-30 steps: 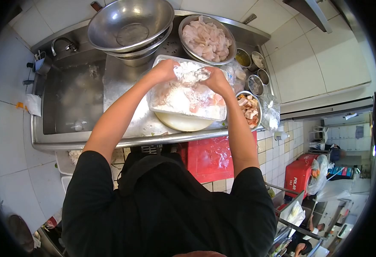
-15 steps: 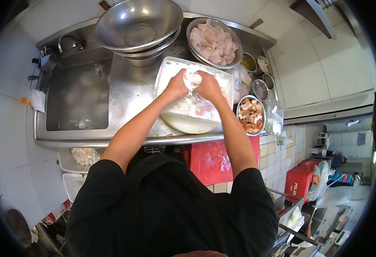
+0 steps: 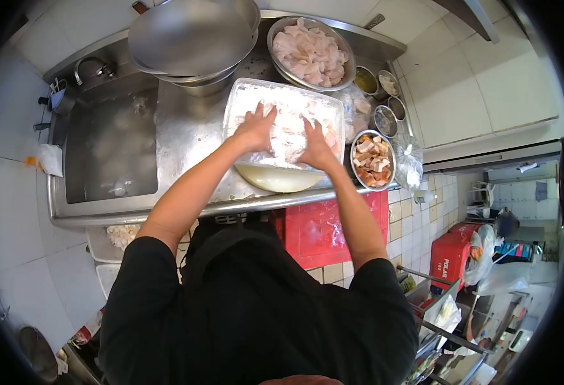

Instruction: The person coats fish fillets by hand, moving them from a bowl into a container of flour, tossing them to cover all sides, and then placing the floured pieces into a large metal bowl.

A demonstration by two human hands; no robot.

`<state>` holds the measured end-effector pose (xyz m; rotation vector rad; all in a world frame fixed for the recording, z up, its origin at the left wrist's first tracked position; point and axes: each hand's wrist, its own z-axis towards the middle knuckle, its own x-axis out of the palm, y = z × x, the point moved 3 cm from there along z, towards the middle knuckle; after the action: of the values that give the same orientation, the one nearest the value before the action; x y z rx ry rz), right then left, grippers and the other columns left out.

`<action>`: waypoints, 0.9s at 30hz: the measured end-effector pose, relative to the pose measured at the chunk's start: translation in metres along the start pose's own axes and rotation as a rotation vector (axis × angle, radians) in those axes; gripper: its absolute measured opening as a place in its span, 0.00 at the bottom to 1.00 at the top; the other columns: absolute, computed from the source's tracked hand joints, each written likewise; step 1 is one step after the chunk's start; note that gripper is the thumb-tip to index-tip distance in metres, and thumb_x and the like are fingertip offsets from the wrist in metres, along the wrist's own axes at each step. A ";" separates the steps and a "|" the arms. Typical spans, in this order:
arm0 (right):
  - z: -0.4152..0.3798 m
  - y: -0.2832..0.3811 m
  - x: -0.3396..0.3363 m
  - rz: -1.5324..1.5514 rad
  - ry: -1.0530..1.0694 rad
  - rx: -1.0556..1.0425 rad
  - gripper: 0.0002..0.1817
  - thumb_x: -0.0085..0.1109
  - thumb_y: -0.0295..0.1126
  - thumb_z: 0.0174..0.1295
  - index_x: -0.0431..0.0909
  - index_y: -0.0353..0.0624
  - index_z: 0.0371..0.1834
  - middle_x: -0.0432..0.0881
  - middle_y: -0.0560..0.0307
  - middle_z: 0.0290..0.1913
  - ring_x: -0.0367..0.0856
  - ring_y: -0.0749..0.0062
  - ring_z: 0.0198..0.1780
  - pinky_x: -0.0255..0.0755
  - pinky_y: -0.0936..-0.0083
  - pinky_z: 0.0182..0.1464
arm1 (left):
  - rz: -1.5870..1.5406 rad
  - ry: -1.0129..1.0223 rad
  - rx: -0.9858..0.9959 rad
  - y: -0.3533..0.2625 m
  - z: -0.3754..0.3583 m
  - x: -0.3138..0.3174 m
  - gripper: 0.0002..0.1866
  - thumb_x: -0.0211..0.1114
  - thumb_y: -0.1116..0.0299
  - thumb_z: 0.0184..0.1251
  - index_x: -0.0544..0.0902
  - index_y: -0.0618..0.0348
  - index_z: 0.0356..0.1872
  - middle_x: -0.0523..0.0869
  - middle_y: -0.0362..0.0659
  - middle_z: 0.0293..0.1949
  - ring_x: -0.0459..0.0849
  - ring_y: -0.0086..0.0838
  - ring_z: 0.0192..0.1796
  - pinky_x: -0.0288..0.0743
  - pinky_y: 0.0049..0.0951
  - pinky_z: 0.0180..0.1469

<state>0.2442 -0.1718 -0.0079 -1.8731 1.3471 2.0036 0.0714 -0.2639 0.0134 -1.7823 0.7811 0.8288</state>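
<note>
Both my hands are in a clear rectangular tub (image 3: pixel 230 115) of white flour (image 3: pixel 288 119) with pale, floured pieces in it. My left hand (image 3: pixel 256 131) lies at the left of the flour, its fingers spread. Across from it my right hand (image 3: pixel 316 146) also has its fingers apart, pressing into the flour on the right. Some fingertips are sunk in the white powder. Below the tub's near side shows a pale round board or bowl (image 3: pixel 278 179). Behind the tub, a metal bowl (image 3: pixel 351 70) holds sliced pale raw meat (image 3: pixel 311 52).
Stacked steel bowls (image 3: pixel 192 42) stand behind, left of the tub. A sink (image 3: pixel 112 144) with water lies at the left. On the right are a bowl of cut meat chunks (image 3: pixel 372 162), several small metal containers (image 3: pixel 385 120) and plastic bags (image 3: pixel 409 163). A red bin (image 3: pixel 320 234) stands below the counter.
My hands have come down and apart, from cupping a floured lump near the tub's far side to spreading in the flour nearer me. The view has shifted slightly.
</note>
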 end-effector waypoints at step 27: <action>0.065 -0.002 -0.027 0.180 -0.052 -0.043 0.31 0.63 0.27 0.40 0.74 0.35 0.55 0.81 0.36 0.47 0.79 0.50 0.51 0.71 0.66 0.56 | -0.200 -0.391 0.188 -0.002 0.031 0.003 0.44 0.76 0.68 0.39 0.68 0.61 0.64 0.73 0.56 0.59 0.74 0.49 0.59 0.70 0.38 0.62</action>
<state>0.2026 -0.1165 0.0051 -1.7607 1.5202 2.1642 0.0691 -0.2348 0.0035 -1.4442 0.4024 0.9008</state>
